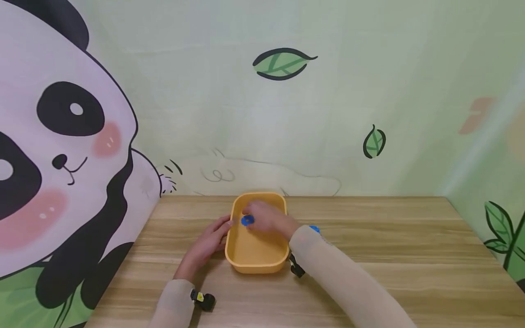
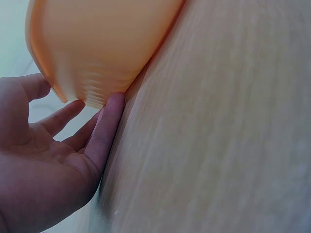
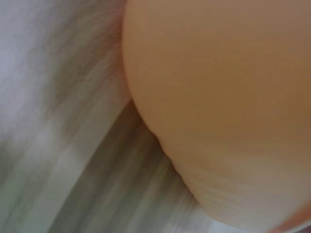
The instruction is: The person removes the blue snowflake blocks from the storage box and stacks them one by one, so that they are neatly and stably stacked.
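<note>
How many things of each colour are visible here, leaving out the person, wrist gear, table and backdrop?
Yellow-orange: 1 (bin)
Blue: 2 (blue piece at the right hand; blue item partly hidden by the right sleeve)
Total: 3

Tub (image 1: pixel 257 269): one
Blue pieces (image 1: pixel 247 221) (image 1: pixel 314 228): two
Hands (image 1: pixel 210 240) (image 1: pixel 266 217): two
Wrist cameras (image 1: pixel 208 302) (image 1: pixel 297 269): two
Counter (image 1: pixel 410 241): one
Printed panda (image 1: pixel 82 168): one
Loose printed leaves (image 1: pixel 283 64) (image 1: pixel 374 143): two

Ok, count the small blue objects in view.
2: one small blue scalloped piece at the right hand, inside the rectangular yellow tub; another blue piece beyond the right cream fabric sleeve, which partly hides it. Others may be hidden.
</note>
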`<state>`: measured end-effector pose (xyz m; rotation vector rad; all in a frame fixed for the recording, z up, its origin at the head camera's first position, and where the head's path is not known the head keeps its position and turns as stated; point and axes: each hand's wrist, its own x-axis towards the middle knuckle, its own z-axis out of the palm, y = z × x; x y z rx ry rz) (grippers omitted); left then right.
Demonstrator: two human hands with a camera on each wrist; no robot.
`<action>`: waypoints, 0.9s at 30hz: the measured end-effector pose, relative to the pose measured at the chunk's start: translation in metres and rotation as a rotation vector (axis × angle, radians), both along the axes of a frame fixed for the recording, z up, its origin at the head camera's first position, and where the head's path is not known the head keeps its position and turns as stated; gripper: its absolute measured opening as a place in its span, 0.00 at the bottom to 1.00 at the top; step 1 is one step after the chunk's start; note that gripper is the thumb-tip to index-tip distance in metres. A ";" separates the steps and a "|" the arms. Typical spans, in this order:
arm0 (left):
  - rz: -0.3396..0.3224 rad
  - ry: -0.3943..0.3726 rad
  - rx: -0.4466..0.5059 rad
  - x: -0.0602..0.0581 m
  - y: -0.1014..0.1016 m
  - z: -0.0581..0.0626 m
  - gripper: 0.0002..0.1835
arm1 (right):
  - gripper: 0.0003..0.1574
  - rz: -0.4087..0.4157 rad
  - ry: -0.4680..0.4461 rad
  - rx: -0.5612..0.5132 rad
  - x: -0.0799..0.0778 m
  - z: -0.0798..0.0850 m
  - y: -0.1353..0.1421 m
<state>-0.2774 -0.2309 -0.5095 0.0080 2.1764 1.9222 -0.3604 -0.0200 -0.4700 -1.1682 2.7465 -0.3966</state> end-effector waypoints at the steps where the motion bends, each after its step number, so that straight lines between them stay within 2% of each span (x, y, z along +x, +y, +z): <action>1: -0.002 0.000 -0.003 0.000 0.000 0.000 0.32 | 0.28 0.006 0.014 0.006 0.000 -0.001 0.000; 8: 0.004 -0.010 -0.022 0.000 0.000 0.000 0.33 | 0.17 0.046 0.066 0.018 -0.001 -0.008 -0.002; 18: 0.015 -0.013 -0.026 -0.001 -0.001 -0.003 0.33 | 0.04 0.047 0.022 0.008 0.006 -0.001 -0.004; 27: 0.009 0.003 -0.022 -0.001 0.000 -0.003 0.34 | 0.11 0.003 0.008 0.039 0.012 0.000 0.000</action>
